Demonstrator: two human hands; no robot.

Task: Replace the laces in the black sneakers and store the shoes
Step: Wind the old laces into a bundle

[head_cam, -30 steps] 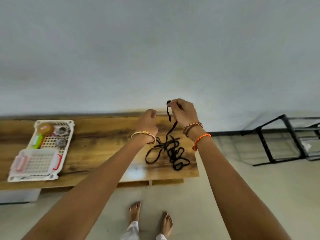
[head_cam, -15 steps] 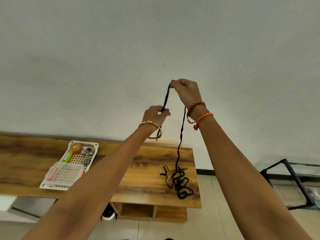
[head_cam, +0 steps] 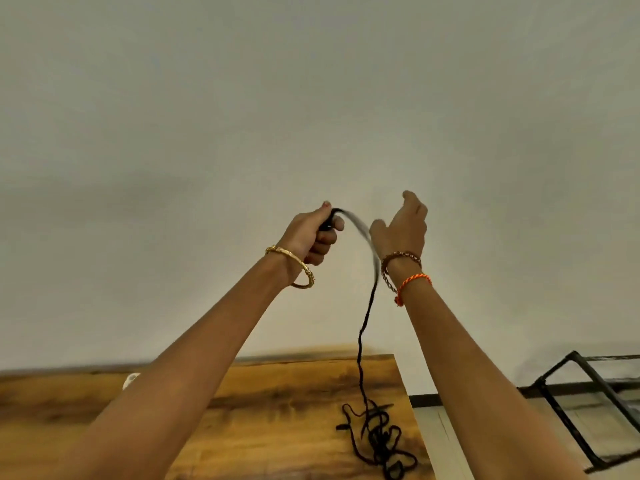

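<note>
A long black shoelace (head_cam: 363,344) hangs from my raised hands down to a tangled heap (head_cam: 379,441) near the right end of the wooden table (head_cam: 277,403). My left hand (head_cam: 311,235) grips the lace's upper end in a fist, well above the table. My right hand (head_cam: 403,226) is beside it with fingers straight and spread, holding nothing; the blurred lace swings past its wrist. No sneakers are in view.
A white basket's corner (head_cam: 131,380) peeks out behind my left forearm on the table. A black metal rack (head_cam: 575,403) stands on the floor at the right. A plain pale wall fills the upper view.
My right hand has let go of the lace and opened. My left hand has taken the lace's top end and risen. The view has tilted further up.
</note>
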